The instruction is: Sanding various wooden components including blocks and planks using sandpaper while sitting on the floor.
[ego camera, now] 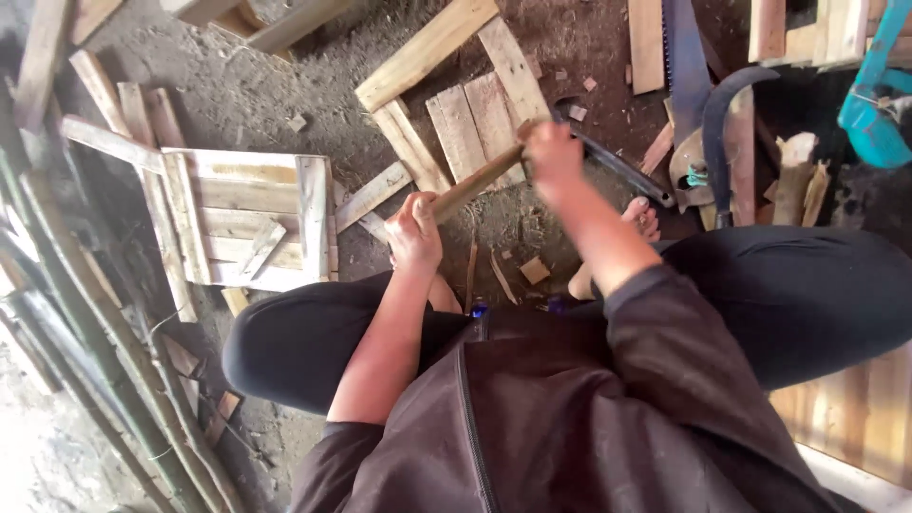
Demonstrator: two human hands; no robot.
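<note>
Hands on one tool: left hand [414,231] wraps the near end of a long round wooden handle [475,181], right hand [552,154] clamps its far end (head hidden, blurred). Handle slants just above the pale slatted wooden pallet [463,112], rusty handsaw [686,66] lying right of that pallet.
</note>
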